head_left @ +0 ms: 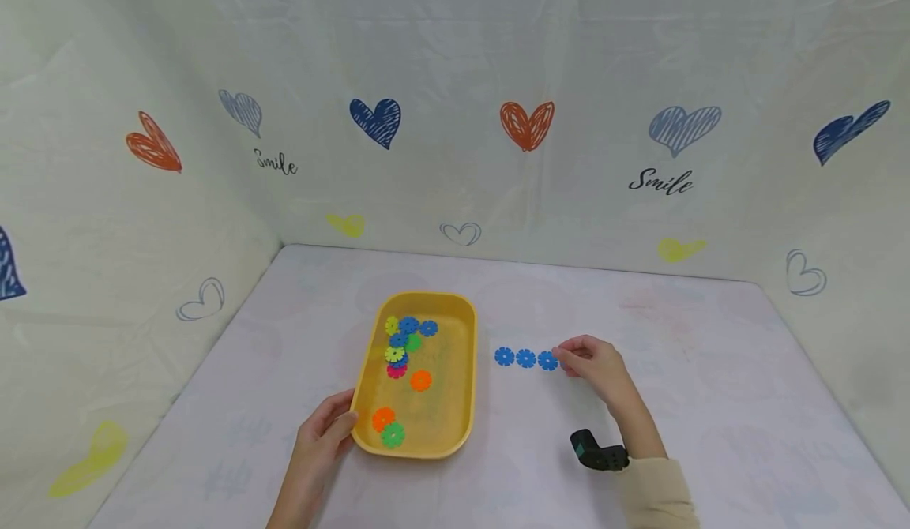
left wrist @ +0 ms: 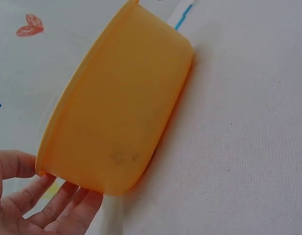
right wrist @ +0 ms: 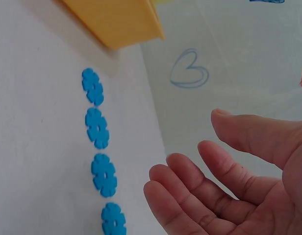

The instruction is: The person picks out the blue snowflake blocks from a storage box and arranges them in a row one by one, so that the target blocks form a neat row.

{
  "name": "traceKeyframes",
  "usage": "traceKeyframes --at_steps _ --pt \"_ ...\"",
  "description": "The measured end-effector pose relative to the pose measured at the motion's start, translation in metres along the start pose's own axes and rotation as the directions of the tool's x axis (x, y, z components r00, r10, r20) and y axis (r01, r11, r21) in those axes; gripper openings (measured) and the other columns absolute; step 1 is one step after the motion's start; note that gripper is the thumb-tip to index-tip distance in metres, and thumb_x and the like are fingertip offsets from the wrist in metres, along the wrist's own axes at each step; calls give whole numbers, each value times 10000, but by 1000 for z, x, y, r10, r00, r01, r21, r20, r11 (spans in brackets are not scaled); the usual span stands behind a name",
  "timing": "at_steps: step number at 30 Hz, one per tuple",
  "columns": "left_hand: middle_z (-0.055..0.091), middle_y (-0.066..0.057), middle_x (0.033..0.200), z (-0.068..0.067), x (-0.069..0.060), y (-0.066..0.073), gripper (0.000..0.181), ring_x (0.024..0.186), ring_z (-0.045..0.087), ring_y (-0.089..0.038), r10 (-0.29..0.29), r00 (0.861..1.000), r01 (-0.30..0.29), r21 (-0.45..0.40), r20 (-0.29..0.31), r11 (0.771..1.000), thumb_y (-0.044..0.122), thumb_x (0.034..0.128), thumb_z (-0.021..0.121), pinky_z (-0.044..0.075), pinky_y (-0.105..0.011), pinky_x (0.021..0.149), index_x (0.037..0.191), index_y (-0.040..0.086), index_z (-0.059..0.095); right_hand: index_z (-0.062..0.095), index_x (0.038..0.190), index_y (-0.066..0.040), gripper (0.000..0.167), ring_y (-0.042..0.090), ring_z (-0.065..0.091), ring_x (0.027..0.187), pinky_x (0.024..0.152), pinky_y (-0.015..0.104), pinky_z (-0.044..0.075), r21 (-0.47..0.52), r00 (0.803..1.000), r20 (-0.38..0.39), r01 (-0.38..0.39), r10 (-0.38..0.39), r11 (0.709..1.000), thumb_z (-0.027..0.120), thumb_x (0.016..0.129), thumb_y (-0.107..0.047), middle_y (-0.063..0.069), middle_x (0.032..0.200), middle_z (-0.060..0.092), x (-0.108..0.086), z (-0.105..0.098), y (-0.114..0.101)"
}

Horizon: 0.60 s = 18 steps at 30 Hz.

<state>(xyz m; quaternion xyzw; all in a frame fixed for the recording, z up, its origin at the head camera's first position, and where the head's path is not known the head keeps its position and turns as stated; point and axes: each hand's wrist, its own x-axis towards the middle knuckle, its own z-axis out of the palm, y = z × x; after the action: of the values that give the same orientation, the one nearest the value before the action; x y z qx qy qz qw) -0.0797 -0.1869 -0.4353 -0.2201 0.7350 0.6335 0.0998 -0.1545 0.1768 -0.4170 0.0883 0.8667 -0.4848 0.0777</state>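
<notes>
My left hand (head_left: pixel 321 432) grips the near left corner of a yellow plastic tray (head_left: pixel 464 403). In the left wrist view the thumb lies at the tray's rim and the fingers rest against its outer wall. Right of the tray, several blue snowflake-shaped plastic discs (head_left: pixel 525 358) lie flat in a row. Over the right end of that row is my right hand (head_left: pixel 596 365), partly covering the last disc. The right wrist view shows its thumb and fingers apart, slightly bent, holding nothing, beside the blue discs (right wrist: pixel 104 175).
Inside the tray lie loose snowflake discs: blue ones, yellow ones, a pink one, orange discs (head_left: pixel 421 380) and green discs (head_left: pixel 392 435). A white cloth covers the table (head_left: pixel 711 403). Behind it hangs a white sheet (head_left: pixel 455 55) printed with hearts. A black device (head_left: pixel 599 454) sits on the right wrist.
</notes>
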Motion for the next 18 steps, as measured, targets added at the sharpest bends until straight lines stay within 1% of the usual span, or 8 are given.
traceKeyframes --at_steps 5,12,18 --pt "505 -164 1311 0 0 0 420 1007 570 -160 6 1000 -6 -4 -3 1000 169 934 499 523 -223 812 1339 64 463 611 1046 -5 305 236 626 849 782 330 533 13 996 20 86 -87 996 624 880 -261 140 974 665 -5 12 -20" --pt "500 -184 1320 2 0 1 417 1013 575 -165 11 1000 -11 0 -9 1000 180 940 498 525 -247 825 1336 54 466 640 1011 -67 234 187 607 827 783 321 522 34 989 50 135 -137 990 644 864 -249 46 933 672 -7 40 -49" --pt "497 -196 1320 1 0 0 422 1021 576 -176 19 1000 -19 -3 -9 1000 184 946 501 526 -255 829 1339 39 458 655 980 -72 193 136 576 795 762 302 524 79 979 99 170 -178 982 660 853 -217 28 891 656 -4 69 -72"
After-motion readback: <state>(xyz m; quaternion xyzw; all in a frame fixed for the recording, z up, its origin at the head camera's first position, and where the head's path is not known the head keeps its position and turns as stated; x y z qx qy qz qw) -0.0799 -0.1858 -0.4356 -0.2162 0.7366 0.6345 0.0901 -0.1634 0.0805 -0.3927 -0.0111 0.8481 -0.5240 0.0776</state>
